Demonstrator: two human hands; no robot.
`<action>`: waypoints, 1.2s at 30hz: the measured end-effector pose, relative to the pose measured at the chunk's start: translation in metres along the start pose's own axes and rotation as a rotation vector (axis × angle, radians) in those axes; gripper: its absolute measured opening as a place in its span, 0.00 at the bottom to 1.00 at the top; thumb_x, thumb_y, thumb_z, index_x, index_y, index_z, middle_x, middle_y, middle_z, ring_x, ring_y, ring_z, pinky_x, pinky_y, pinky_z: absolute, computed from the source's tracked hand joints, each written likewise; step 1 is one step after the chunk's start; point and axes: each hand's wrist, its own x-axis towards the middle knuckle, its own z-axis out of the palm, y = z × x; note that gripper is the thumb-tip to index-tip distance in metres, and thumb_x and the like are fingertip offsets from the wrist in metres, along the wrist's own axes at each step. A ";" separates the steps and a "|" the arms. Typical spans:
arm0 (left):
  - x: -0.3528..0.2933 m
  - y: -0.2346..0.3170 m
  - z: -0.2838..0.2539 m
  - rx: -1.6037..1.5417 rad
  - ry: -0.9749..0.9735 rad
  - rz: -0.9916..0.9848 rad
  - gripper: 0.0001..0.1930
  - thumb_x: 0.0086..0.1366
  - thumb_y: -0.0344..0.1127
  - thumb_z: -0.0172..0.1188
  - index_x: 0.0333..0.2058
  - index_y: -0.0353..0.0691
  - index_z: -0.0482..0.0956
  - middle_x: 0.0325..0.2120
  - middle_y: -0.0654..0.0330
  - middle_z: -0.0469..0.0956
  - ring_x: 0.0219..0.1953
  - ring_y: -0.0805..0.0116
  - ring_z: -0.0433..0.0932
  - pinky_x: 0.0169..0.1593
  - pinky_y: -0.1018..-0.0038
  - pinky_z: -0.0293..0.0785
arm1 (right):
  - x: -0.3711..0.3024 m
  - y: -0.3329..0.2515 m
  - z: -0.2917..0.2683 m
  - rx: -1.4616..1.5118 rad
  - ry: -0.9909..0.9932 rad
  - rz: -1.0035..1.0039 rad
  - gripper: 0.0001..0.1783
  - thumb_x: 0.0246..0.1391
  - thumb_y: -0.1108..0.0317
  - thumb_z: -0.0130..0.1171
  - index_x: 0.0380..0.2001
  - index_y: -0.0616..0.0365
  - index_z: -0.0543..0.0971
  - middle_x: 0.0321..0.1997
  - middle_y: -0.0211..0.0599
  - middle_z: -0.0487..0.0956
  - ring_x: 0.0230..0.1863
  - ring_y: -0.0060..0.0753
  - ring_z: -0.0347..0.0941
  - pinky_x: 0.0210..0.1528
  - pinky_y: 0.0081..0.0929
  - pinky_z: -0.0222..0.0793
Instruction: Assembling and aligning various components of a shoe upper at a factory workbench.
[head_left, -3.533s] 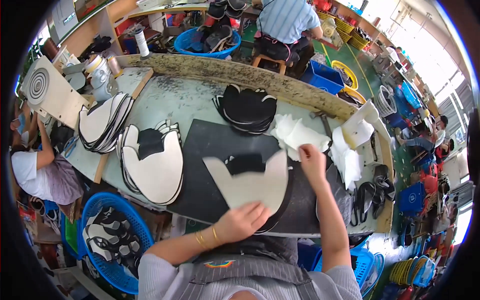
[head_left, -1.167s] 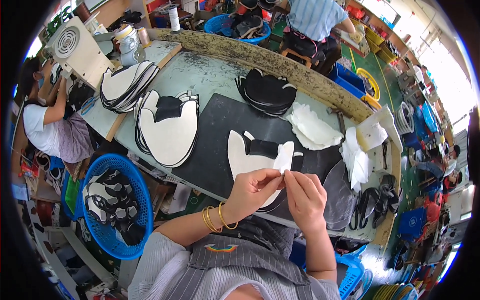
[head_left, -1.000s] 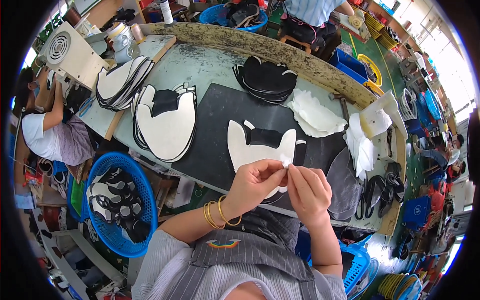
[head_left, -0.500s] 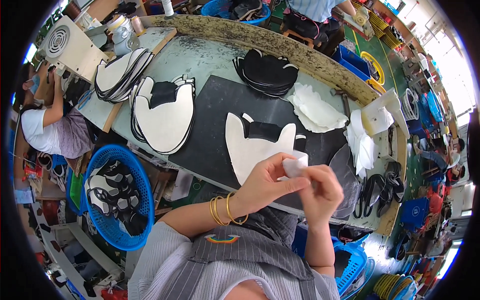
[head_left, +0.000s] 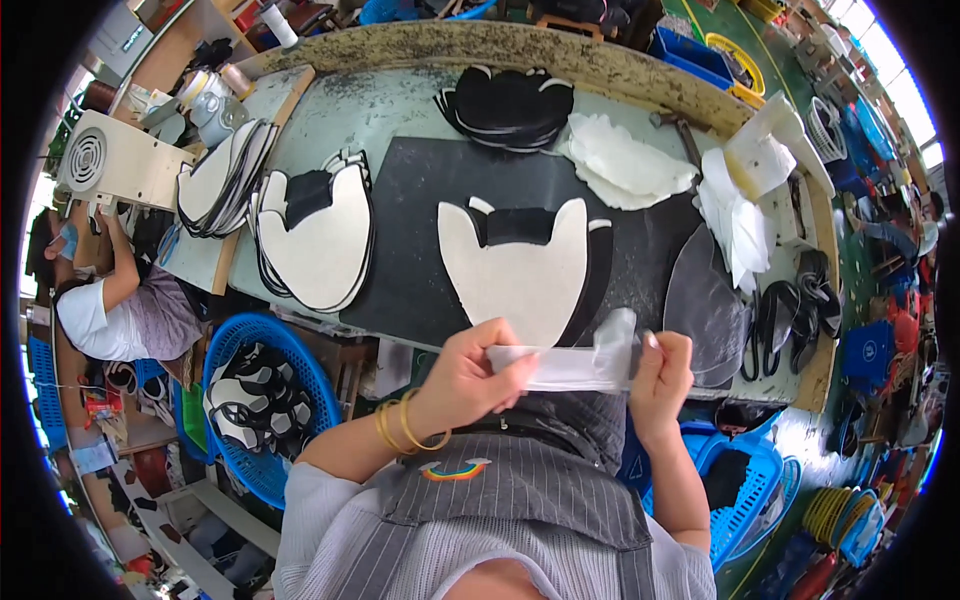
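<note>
Between my hands, a white, slightly see-through strip (head_left: pixel 570 370) is stretched sideways above the table's front edge, with a loose curl standing up near its right end. My left hand (head_left: pixel 468 372), gold bangles at the wrist, pinches its left end between thumb and fingers. At the other end my right hand (head_left: pixel 660 380) is closed, thumb against fingertips, on the strip's edge. Just beyond them a white U-shaped cut piece (head_left: pixel 520 280) with a black layer under it lies flat on the dark mat (head_left: pixel 410 210).
Stacks of white-and-black pieces (head_left: pixel 315 245) lie to the left, and a black stack (head_left: pixel 510 108) at the back. Crumpled white sheets (head_left: pixel 625 160), a hammer (head_left: pixel 688 135) and scissors (head_left: pixel 772 325) are on the right. A blue basket (head_left: pixel 265 480) stands left; a person (head_left: pixel 110 290) sits beyond.
My hands have moved apart and a little nearer to me. The white bundle between them is now drawn out into a strip. The view has shifted slightly.
</note>
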 end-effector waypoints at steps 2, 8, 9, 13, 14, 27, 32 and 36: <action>-0.011 -0.003 -0.017 -0.094 -0.006 -0.098 0.09 0.63 0.28 0.56 0.25 0.40 0.65 0.15 0.66 0.69 0.14 0.83 0.65 0.17 0.84 0.58 | -0.024 0.025 -0.015 -0.091 -0.023 0.014 0.03 0.57 0.74 0.51 0.32 0.61 0.69 0.19 0.43 0.70 0.17 0.38 0.68 0.21 0.28 0.62; -0.017 0.003 -0.049 -0.558 -0.018 -0.037 0.09 0.58 0.29 0.57 0.22 0.40 0.66 0.17 0.66 0.71 0.19 0.81 0.69 0.21 0.80 0.63 | -0.067 0.062 -0.070 -0.575 -0.319 0.042 0.16 0.51 0.60 0.62 0.36 0.61 0.75 0.30 0.46 0.73 0.33 0.48 0.71 0.35 0.36 0.66; -0.019 -0.001 -0.040 -0.422 -0.039 -0.051 0.08 0.58 0.30 0.57 0.23 0.40 0.68 0.17 0.66 0.71 0.20 0.81 0.70 0.23 0.81 0.64 | -0.057 0.037 -0.071 -0.561 -0.335 -0.069 0.29 0.44 0.47 0.62 0.40 0.61 0.77 0.38 0.45 0.73 0.43 0.49 0.68 0.42 0.37 0.64; -0.014 -0.013 0.004 0.115 -0.219 -0.044 0.06 0.61 0.33 0.59 0.31 0.37 0.74 0.25 0.66 0.75 0.28 0.81 0.73 0.33 0.82 0.69 | -0.020 -0.051 -0.026 0.296 -0.637 -0.102 0.38 0.36 0.44 0.70 0.46 0.61 0.74 0.44 0.44 0.74 0.45 0.46 0.71 0.48 0.36 0.66; -0.014 -0.013 0.009 0.130 -0.297 -0.041 0.06 0.61 0.33 0.59 0.33 0.37 0.75 0.28 0.65 0.76 0.31 0.80 0.74 0.37 0.81 0.70 | -0.019 -0.065 -0.015 0.240 -0.765 0.018 0.28 0.44 0.58 0.69 0.45 0.64 0.73 0.42 0.41 0.77 0.42 0.37 0.75 0.44 0.30 0.69; 0.009 -0.018 -0.001 0.328 -0.017 0.037 0.05 0.67 0.32 0.54 0.35 0.36 0.70 0.23 0.70 0.71 0.24 0.88 0.66 0.26 0.87 0.62 | -0.008 -0.038 0.012 1.200 -0.524 0.673 0.13 0.58 0.72 0.55 0.46 0.63 0.70 0.41 0.34 0.78 0.42 0.23 0.74 0.45 0.22 0.70; 0.012 -0.022 -0.002 0.282 -0.062 0.107 0.04 0.68 0.32 0.52 0.36 0.38 0.68 0.24 0.70 0.69 0.26 0.88 0.65 0.29 0.87 0.61 | -0.011 -0.034 0.011 1.456 -0.575 0.744 0.12 0.54 0.73 0.59 0.41 0.60 0.72 0.40 0.34 0.78 0.41 0.24 0.75 0.45 0.26 0.73; 0.010 -0.023 -0.002 0.230 -0.091 0.102 0.04 0.68 0.31 0.52 0.36 0.38 0.68 0.25 0.70 0.69 0.27 0.88 0.65 0.30 0.88 0.61 | -0.015 -0.029 0.013 1.425 -0.575 0.726 0.10 0.51 0.72 0.62 0.36 0.60 0.73 0.33 0.34 0.78 0.32 0.26 0.76 0.35 0.24 0.76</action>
